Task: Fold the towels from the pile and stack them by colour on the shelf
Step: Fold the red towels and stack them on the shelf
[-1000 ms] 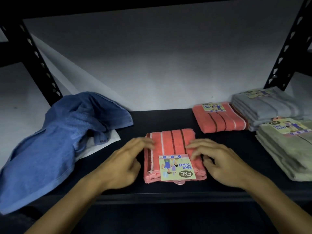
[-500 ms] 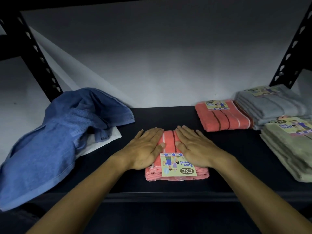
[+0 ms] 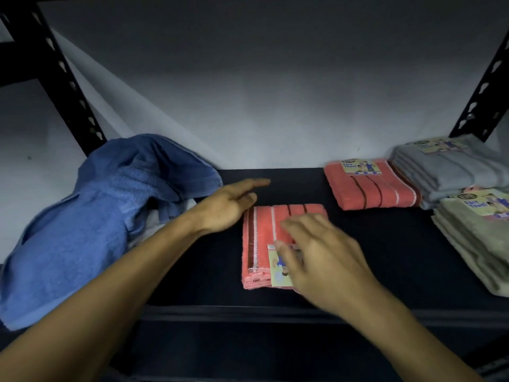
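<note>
Sprawling at the far left of the dark shelf (image 3: 214, 279), a rumpled blue towel (image 3: 82, 230) lies unfolded over something white. Next along, the person's left hand (image 3: 228, 205) is open, fingers loosely extended, at the top left corner of a folded coral striped towel (image 3: 264, 232) near the shelf's front edge. The right hand (image 3: 322, 255), blurred, rests spread over that towel and its paper label (image 3: 281, 268), gripping nothing. Further right and back, another folded coral towel (image 3: 371, 186) lies beside a grey stack (image 3: 451, 169), with a pale green stack (image 3: 479, 244) in front.
</note>
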Demonstrator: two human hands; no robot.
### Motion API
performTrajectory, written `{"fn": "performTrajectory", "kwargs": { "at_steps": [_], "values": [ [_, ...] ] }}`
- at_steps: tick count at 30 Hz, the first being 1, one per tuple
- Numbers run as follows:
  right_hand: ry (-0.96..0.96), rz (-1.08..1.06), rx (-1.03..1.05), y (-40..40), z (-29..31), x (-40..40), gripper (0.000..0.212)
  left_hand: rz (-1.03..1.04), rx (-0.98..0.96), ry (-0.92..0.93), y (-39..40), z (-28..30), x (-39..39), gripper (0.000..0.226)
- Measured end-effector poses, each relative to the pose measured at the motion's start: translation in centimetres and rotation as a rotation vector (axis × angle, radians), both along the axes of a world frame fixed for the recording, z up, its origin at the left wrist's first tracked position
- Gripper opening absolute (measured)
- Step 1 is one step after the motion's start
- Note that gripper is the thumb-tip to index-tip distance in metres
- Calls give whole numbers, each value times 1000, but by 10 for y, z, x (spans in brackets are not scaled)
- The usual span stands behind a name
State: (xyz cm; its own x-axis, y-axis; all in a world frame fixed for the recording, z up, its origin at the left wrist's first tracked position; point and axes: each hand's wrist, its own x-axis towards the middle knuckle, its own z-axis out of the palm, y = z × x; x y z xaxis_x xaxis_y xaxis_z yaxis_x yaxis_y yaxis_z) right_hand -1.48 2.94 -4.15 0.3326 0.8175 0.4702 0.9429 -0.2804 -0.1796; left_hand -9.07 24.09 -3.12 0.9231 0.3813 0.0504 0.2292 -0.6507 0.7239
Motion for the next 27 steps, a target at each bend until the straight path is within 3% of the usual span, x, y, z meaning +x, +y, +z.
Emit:
{"fn": "performTrajectory", "kwargs": {
  "at_steps": [2, 6, 9, 11, 14, 17, 19, 23, 27],
  "values": [
    [-22, 4, -22, 0, -10, -17, 47, -86, 125, 84, 0, 0, 1, 40],
    [61, -38, -253, 1, -17, -17, 69, -198, 362, 293, 3, -14, -4, 44],
    [234, 143, -432, -7, -16, 5, 85, -160, 421, 278, 3, -20, -17, 45],
    [234, 227, -488, -16, -14, 23, 77, -145, 449, 265, -1, -22, -31, 48],
    [194, 302, -571, -24, -13, 59, 47, -119, 594, 236, -13, -23, -59, 62],
    [163, 330, -625, -24, -8, 92, 67, -100, 723, 169, -36, -26, -78, 68],
    [232, 345, -601, -20, -2, 97, 71, -102, 758, 115, -49, -27, -80, 68],
    [387, 342, -388, -27, 7, 78, 50, -78, 631, 45, -41, -19, -65, 65],
    [203, 254, -172, -38, -6, 51, 40, -135, 596, 6, -24, -15, -40, 62]
  ]
}}
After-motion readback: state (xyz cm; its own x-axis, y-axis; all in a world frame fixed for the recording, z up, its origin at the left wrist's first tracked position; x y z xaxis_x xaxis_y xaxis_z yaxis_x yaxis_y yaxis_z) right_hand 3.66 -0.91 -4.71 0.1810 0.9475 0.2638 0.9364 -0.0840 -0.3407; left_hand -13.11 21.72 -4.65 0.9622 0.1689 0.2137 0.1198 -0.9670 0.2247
